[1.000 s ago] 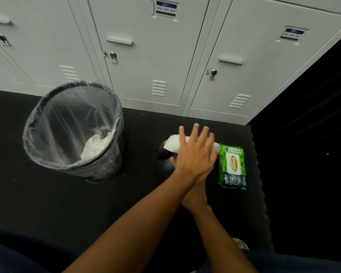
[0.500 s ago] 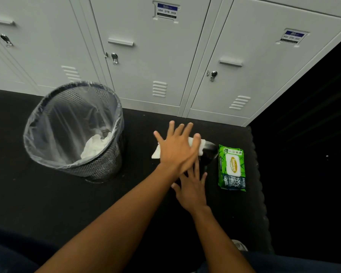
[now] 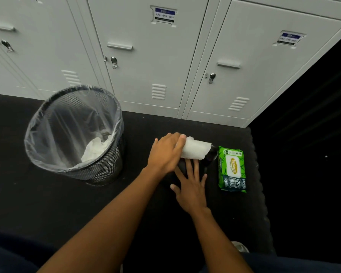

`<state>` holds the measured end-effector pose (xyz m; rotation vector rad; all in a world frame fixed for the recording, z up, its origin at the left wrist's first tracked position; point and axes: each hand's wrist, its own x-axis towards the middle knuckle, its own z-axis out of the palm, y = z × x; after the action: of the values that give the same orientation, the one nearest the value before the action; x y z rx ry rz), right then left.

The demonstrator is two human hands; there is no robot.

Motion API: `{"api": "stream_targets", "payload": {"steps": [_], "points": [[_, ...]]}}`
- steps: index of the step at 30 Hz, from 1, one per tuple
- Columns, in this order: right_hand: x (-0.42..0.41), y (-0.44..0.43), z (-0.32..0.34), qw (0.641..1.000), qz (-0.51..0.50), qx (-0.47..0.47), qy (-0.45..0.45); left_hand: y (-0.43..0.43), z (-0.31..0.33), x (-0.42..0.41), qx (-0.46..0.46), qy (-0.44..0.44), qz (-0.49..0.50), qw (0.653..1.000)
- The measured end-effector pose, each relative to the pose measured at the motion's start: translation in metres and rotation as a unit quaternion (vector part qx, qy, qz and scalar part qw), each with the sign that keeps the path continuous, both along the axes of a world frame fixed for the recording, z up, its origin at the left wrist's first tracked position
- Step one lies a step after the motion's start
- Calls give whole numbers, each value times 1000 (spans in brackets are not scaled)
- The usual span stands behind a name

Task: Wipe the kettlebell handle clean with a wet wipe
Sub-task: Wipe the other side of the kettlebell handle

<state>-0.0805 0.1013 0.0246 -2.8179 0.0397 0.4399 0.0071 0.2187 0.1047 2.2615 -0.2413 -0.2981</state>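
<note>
A black kettlebell (image 3: 210, 157) stands on the dark floor mat and is hard to make out against it. A white wet wipe (image 3: 195, 150) lies wrapped over its handle. My left hand (image 3: 165, 152) covers the wipe's left end, with its fingers curled down over wipe and handle. My right hand (image 3: 191, 191) rests flat on the near side of the kettlebell's body, fingers spread, holding nothing. Most of the handle is hidden under the wipe and my left hand.
A green pack of wet wipes (image 3: 232, 169) lies just right of the kettlebell. A black mesh bin (image 3: 98, 170) with a clear liner and crumpled white wipes inside stands to the left. Grey lockers (image 3: 146, 66) line the back. The mat's edge (image 3: 259, 174) runs along the right.
My left hand has slid left along the handle with the wipe, and its spread fingers have curled down over it. My right hand has come out from under my left and stays on the kettlebell.
</note>
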Motion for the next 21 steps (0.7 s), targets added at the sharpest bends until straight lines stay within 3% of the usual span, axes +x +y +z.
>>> {"api": "stream_targets", "payload": {"steps": [2, 7, 11, 16, 21], "points": [[0, 0, 1, 1000, 3, -2, 5, -1, -1, 0, -44, 31, 58, 997], [0, -1, 4, 1000, -2, 14, 19, -32, -8, -10, 97, -141, -9, 985], [0, 0, 0, 1000, -2, 10, 4, -21, -16, -12, 87, -197, -25, 976], [-1, 0, 0, 1000, -1, 9, -2, -5, -28, -14, -57, -138, 59, 987], [0, 1, 3, 1000, 0, 5, -4, 13, -49, -18, -201, 102, 172, 959]]}}
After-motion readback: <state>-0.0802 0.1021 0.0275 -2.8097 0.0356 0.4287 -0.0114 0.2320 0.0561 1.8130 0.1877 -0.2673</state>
